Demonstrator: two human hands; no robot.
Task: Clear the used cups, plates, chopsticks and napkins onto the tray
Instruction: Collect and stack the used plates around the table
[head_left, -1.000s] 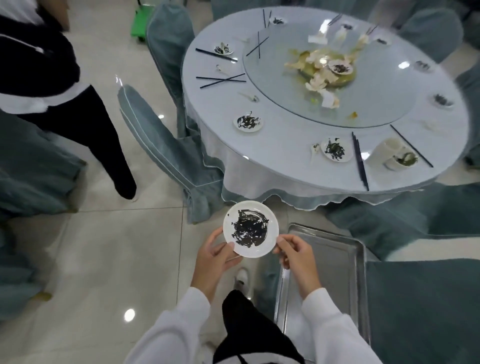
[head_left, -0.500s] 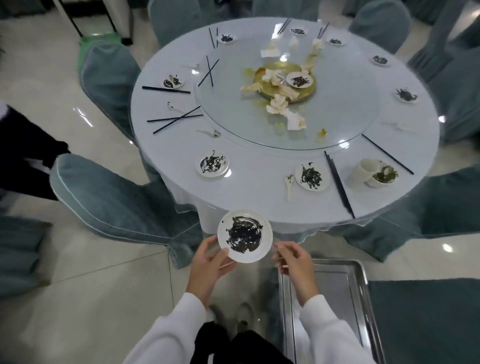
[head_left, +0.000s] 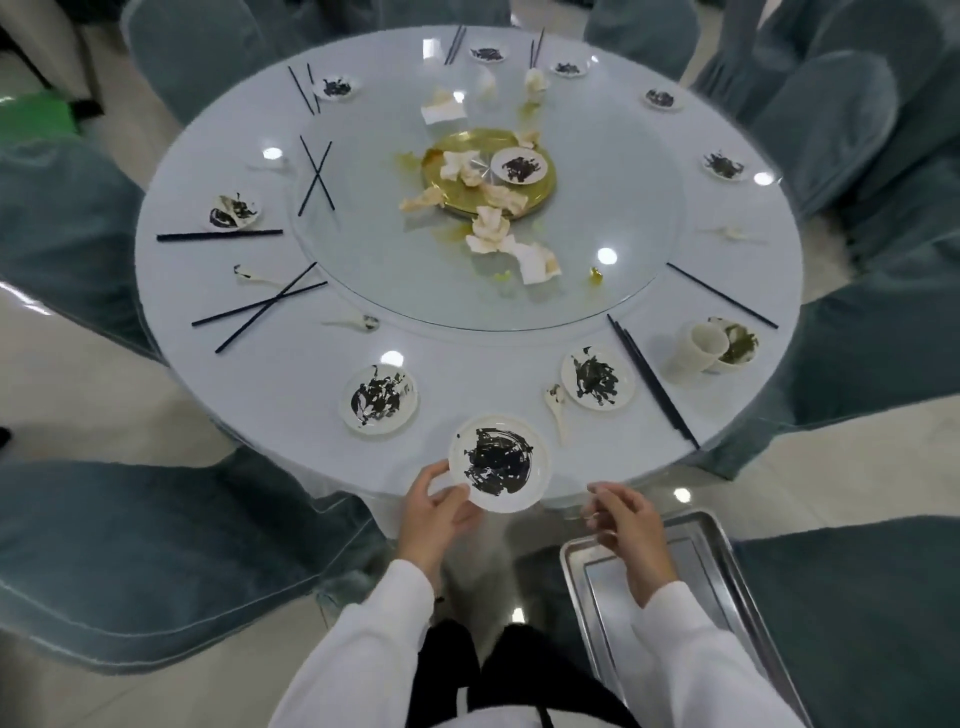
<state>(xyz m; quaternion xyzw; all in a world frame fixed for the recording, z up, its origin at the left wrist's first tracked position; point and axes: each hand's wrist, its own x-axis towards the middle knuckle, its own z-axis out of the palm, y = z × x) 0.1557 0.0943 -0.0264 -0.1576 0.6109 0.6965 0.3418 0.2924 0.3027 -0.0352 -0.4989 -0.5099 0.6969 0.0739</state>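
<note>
Left hand (head_left: 434, 512) grips the left rim of a smeared plate (head_left: 498, 462), held over the near edge of the round table (head_left: 260, 374). Right hand (head_left: 626, 525) apart from plate, fingers loosely curled, holding nothing, above the tray's (head_left: 727, 566) far-left corner.

A round table (head_left: 519, 374) fills the far half of the view, with a turntable (head_left: 623, 218) on its middle and a platter (head_left: 540, 200) on that, crumpled napkins (head_left: 537, 262) lying on and near it. At the table's near edge the left hand (head_left: 431, 514) holds a plate (head_left: 498, 462); another plate (head_left: 379, 402) lies to its far left and a third (head_left: 597, 379) to its far right. Chopsticks (head_left: 652, 382) lie right of that third plate, then a tipped cup (head_left: 693, 351) that seems to lean on a small bowl (head_left: 737, 345). The right hand (head_left: 626, 525) is over the far end of a tray (head_left: 727, 587), near right, below the table.
</note>
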